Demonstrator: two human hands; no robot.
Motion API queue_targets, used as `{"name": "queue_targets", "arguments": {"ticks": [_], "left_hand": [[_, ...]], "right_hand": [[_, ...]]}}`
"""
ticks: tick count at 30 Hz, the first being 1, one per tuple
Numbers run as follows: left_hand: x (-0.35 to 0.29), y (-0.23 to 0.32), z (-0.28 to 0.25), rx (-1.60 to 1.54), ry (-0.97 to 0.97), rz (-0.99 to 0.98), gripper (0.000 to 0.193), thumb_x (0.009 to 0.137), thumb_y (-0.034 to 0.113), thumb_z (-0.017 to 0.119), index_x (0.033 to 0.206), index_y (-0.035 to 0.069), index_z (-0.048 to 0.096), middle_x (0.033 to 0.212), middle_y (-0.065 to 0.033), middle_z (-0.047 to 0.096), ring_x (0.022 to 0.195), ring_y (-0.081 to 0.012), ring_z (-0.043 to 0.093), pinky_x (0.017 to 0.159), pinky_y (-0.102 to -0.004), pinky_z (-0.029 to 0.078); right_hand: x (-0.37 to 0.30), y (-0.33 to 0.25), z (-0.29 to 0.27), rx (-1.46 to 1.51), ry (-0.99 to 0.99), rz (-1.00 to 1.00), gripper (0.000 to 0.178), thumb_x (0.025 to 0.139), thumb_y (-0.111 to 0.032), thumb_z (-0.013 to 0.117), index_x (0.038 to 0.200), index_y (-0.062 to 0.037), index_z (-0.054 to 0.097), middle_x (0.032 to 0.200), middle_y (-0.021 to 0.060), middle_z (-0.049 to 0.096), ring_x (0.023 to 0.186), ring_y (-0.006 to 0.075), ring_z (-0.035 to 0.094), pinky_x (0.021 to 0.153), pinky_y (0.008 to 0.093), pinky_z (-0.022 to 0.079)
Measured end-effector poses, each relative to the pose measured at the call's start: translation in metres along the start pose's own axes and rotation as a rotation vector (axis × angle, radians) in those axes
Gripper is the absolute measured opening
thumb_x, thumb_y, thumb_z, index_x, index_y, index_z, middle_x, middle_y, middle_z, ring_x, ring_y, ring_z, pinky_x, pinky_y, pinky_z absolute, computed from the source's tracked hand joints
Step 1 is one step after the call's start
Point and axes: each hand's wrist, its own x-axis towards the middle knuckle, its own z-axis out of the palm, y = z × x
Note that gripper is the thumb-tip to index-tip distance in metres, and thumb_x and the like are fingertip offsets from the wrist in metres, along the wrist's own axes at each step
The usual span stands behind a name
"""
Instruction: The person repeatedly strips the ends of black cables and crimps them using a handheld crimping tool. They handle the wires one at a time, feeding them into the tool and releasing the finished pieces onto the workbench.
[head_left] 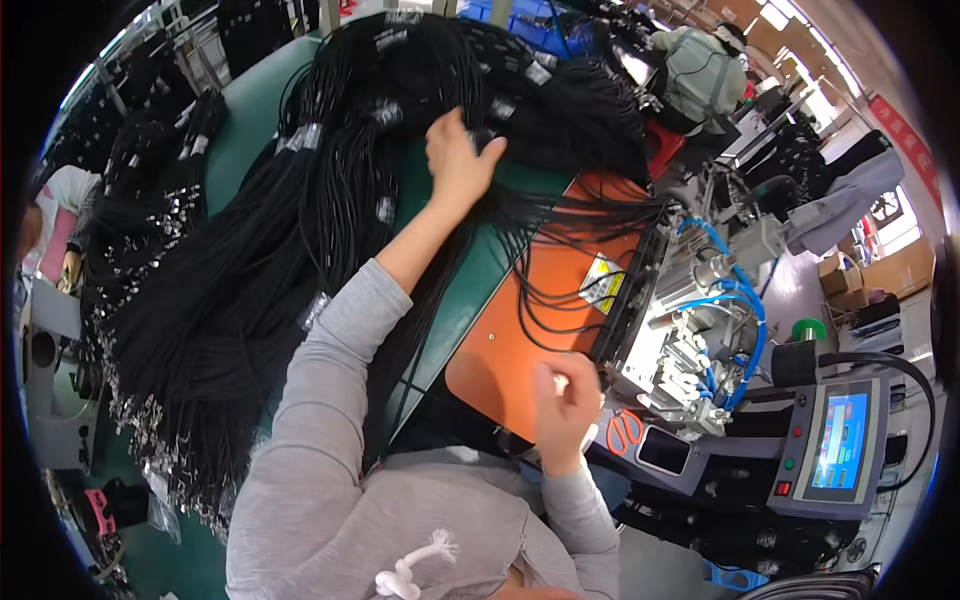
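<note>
Long black cables lie in thick bundles across the green table, tied in places with shiny wraps. Far out over them, my left hand rests at one bundle, thumb spread away from the fingers. Loose black cables run from beside that hand to the machine on the right. Near my body, my right hand is raised above the edge of the orange plate. Its fingers are curled together and slightly blurred; a small pale spot shows between them, too small to name.
Right of my right hand are red-handled scissors and a dark phone-shaped object. A control panel with a lit screen stands farther right. Blue air hoses loop over the machine. Another person sits at the back right.
</note>
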Motion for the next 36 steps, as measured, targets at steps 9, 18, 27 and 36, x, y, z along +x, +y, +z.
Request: {"name": "queue_targets", "arguments": {"ticks": [9,18,27,36], "left_hand": [[0.008,-0.029,0.046,-0.291,-0.203,-0.561,0.046,0.082,0.040,0.067,0.102,-0.002,0.062,0.093,-0.0206,0.067,0.089,-0.0342,0.064,0.078,-0.0415,0.047],[0.059,-0.025,0.064,-0.361,-0.241,-0.612,0.048,0.083,0.040,0.068,0.105,-0.003,0.060,0.098,-0.0143,0.065,0.089,-0.0215,0.062,0.077,-0.0342,0.046],[0.033,-0.022,-0.043,-0.592,-1.396,-1.026,0.050,0.083,0.018,0.073,0.111,-0.015,0.048,0.096,-0.0135,0.058,0.082,-0.0194,0.060,0.070,-0.0332,0.050],[0.025,-0.023,-0.062,-0.581,-1.341,-1.077,0.023,0.085,0.020,0.064,0.094,0.000,0.060,0.087,-0.0086,0.064,0.074,-0.0197,0.063,0.070,-0.0317,0.053]], "right_hand": [[0.069,0.073,0.108,0.214,-0.231,0.534,0.072,0.088,-0.025,0.063,0.142,0.0061,0.026,0.142,0.0234,0.036,0.133,0.0258,0.035,0.107,0.0323,0.030],[0.126,0.108,0.144,0.922,-0.331,0.790,0.042,0.094,-0.031,0.054,0.108,0.0075,0.048,0.098,0.0207,0.064,0.086,0.0275,0.066,0.074,0.0360,0.055],[0.126,0.100,0.128,0.919,-0.374,0.791,0.035,0.095,-0.028,0.053,0.104,0.0062,0.052,0.092,0.0188,0.066,0.080,0.0263,0.066,0.071,0.0354,0.056],[0.122,0.123,0.125,0.907,-0.180,0.782,0.026,0.090,-0.017,0.060,0.100,0.0064,0.054,0.090,0.0115,0.065,0.078,0.0178,0.064,0.065,0.0285,0.052]]}}
